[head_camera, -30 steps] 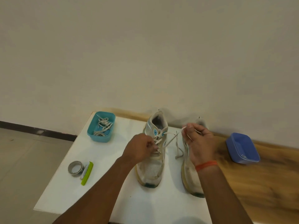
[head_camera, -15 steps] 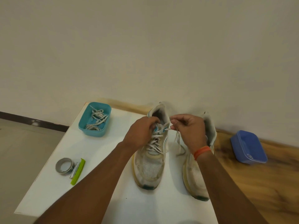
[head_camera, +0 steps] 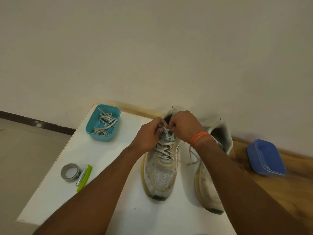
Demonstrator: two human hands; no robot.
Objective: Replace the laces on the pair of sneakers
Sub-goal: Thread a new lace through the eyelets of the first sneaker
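Note:
Two worn white sneakers stand side by side on the white table (head_camera: 108, 167), toes toward me. The left sneaker (head_camera: 160, 175) carries a white lace (head_camera: 165, 148) crossed through its eyelets. Above that shoe's tongue, my left hand (head_camera: 149, 136) and my right hand (head_camera: 185, 128) meet, each pinching an end of the lace. My right wrist wears an orange band. The right sneaker (head_camera: 210, 187) lies partly under my right forearm; a loose lace end (head_camera: 192, 157) hangs beside it.
A teal tub (head_camera: 103, 123) with a tangle of old laces sits at the table's back left. A roll of grey tape (head_camera: 70, 172) and a green-handled tool (head_camera: 83, 178) lie near the left edge. A blue lidded box (head_camera: 265, 157) rests on the wooden surface at right.
My right hand moved left from over the right sneaker to the left sneaker's top, drawing the lace in. Both hands now meet close together there. The camera has tilted down slightly.

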